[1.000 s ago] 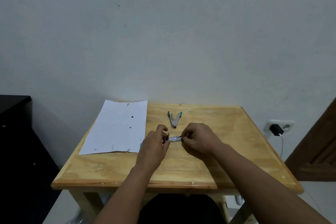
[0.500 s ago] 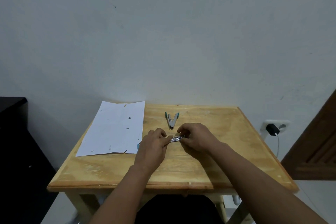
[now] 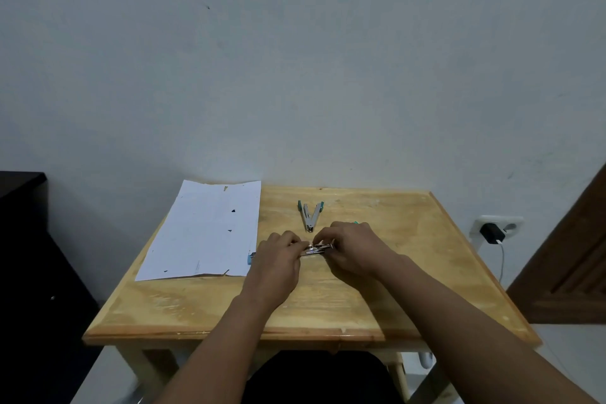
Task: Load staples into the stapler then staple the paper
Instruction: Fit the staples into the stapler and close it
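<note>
On the wooden table (image 3: 328, 305), my left hand (image 3: 278, 266) and my right hand (image 3: 354, 249) meet at the middle. Both pinch a small silvery strip of staples (image 3: 316, 249) between their fingertips, just above the tabletop. Behind the hands lies the stapler (image 3: 310, 215), swung open in a V with teal ends, untouched. A white sheet of paper (image 3: 206, 229) lies flat on the table's left part, with small dark marks on it and its far edge past the table's rim.
A small teal object (image 3: 251, 258) peeks out by my left hand at the paper's right edge. A charger is plugged into a wall socket (image 3: 495, 229) at the right. Dark furniture (image 3: 23, 239) stands at the left, a wooden door (image 3: 577, 256) at the right.
My hands have stayed together at the table's middle, with my left fingers drawn closer onto the staple strip. The stapler and the paper have not moved.
</note>
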Demonstrator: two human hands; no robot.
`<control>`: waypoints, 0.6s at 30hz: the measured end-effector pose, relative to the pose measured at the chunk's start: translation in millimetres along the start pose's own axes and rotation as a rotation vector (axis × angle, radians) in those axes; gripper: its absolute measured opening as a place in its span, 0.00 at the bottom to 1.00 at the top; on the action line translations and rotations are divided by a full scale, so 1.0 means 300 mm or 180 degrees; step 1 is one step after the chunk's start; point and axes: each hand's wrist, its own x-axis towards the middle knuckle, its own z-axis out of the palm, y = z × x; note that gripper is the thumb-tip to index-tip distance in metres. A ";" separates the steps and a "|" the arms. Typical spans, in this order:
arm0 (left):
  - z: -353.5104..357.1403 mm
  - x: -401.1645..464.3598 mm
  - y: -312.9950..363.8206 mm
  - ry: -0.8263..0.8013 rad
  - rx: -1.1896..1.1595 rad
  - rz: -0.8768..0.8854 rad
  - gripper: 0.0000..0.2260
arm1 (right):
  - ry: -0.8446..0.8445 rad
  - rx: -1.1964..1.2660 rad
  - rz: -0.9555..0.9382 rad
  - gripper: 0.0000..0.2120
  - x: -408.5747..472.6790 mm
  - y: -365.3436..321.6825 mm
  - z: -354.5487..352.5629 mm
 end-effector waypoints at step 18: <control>0.004 -0.021 0.003 0.0103 -0.0212 -0.0135 0.11 | 0.0471 -0.0608 -0.0738 0.17 -0.053 0.025 0.040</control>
